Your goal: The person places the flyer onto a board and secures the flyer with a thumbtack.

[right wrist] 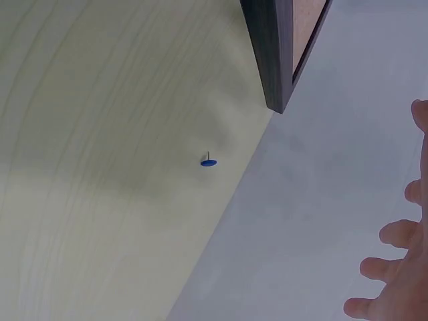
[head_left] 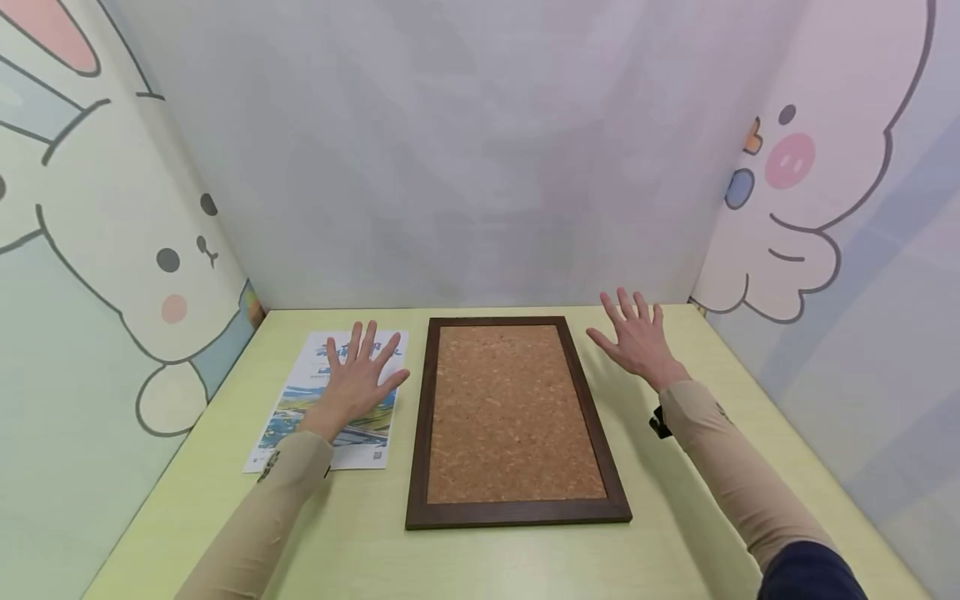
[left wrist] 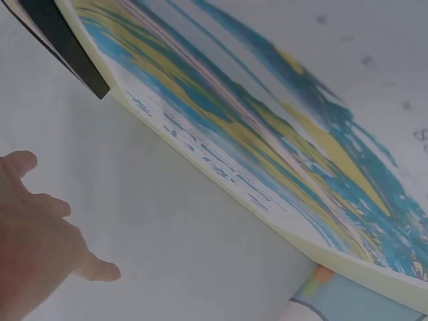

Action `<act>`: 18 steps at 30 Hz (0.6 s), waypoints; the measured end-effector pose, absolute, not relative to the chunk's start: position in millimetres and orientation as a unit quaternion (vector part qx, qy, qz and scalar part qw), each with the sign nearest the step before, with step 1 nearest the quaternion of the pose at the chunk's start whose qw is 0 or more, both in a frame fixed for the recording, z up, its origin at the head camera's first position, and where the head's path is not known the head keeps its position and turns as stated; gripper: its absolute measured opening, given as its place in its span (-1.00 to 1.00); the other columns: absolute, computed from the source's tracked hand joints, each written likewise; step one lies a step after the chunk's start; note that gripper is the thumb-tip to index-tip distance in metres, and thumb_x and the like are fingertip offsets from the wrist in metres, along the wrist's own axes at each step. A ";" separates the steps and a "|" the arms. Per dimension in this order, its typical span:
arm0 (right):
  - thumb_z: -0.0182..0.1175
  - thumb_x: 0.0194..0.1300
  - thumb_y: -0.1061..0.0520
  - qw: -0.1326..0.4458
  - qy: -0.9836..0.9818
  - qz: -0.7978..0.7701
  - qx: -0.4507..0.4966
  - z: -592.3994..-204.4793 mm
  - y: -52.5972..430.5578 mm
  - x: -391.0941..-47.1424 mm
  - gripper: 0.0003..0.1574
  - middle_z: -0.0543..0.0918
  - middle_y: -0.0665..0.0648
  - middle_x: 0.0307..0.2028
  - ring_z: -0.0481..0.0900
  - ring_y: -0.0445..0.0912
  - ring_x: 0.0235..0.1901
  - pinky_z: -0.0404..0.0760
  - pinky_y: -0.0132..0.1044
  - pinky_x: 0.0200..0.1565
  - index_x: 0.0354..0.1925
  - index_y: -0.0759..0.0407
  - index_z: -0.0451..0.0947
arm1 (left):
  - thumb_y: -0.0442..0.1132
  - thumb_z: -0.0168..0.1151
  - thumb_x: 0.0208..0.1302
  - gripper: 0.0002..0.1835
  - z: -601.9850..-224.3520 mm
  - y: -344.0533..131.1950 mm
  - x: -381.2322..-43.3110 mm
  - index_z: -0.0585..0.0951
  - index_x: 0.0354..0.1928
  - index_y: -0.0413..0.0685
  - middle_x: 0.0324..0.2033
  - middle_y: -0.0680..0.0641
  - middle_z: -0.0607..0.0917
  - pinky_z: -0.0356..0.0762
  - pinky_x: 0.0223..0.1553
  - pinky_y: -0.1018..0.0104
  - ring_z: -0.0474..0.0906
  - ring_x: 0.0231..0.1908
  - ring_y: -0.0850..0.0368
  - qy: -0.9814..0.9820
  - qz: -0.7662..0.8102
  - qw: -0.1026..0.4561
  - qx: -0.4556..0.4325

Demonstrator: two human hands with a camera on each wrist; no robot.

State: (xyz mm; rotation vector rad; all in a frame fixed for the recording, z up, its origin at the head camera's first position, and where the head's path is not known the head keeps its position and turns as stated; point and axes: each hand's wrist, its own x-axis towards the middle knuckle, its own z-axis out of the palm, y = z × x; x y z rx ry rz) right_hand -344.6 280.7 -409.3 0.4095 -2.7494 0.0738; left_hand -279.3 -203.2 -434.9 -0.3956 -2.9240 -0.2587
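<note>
One blue thumbtack (right wrist: 208, 162) shows only in the right wrist view.

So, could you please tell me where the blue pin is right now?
In the right wrist view, the blue pin lies near the picture's centre, on the table to the person's right of the board, close to the far edge.
</note>
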 end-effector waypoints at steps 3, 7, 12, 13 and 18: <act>0.01 0.34 -0.36 0.175 -0.974 0.022 0.143 -408.8 280.6 -344.5 -0.02 0.08 0.39 0.46 -0.01 0.36 0.43 -0.02 0.45 0.27 0.51 0.06 0.00 | 0.35 -0.07 0.32 -0.17 -434.4 -203.3 -279.8 0.03 0.52 0.22 0.53 -0.21 -0.27 -0.59 0.28 -0.48 -0.47 0.51 -0.27 -0.984 -0.084 0.088 -0.133; 0.03 0.35 -0.34 0.173 -0.973 0.029 0.147 -406.8 280.8 -345.4 -0.02 0.08 0.40 0.46 -0.01 0.37 0.43 0.02 0.40 0.28 0.51 0.08 0.00 | 0.32 -0.02 0.31 -0.17 -432.1 -206.7 -278.9 0.03 0.52 0.21 0.53 -0.23 -0.26 -0.55 0.29 -0.49 -0.50 0.50 -0.27 -0.984 -0.080 0.092 -0.131; 0.05 0.35 -0.31 0.170 -0.972 0.035 0.158 -404.9 282.1 -348.3 -0.02 0.08 0.42 0.45 0.03 0.37 0.41 0.12 0.33 0.28 0.51 0.10 -0.01 | 0.24 0.08 0.30 -0.17 -425.3 -222.9 -270.8 0.08 0.51 0.12 0.51 -0.32 -0.22 -0.41 0.33 -0.47 -0.43 0.49 -0.34 -0.987 -0.073 0.090 -0.114; 0.05 0.35 -0.30 0.169 -0.972 0.035 0.159 -404.9 282.8 -349.0 -0.02 0.08 0.43 0.45 0.05 0.37 0.40 0.14 0.33 0.27 0.51 0.11 -0.01 | 0.22 0.12 0.30 -0.17 -423.6 -228.0 -268.2 0.10 0.50 0.08 0.50 -0.35 -0.19 -0.35 0.34 -0.46 -0.37 0.48 -0.38 -0.988 -0.071 0.089 -0.106; 0.03 0.38 -0.28 0.156 -0.974 0.045 0.161 -408.2 287.4 -352.1 -0.04 0.10 0.44 0.44 0.08 0.36 0.39 0.19 0.33 0.26 0.51 0.12 -0.03 | 0.18 0.23 0.23 -0.08 -419.2 -262.7 -251.1 0.10 0.48 -0.12 0.37 -0.55 0.03 0.18 0.17 -0.46 0.00 0.33 -0.55 -0.995 -0.056 0.060 -0.061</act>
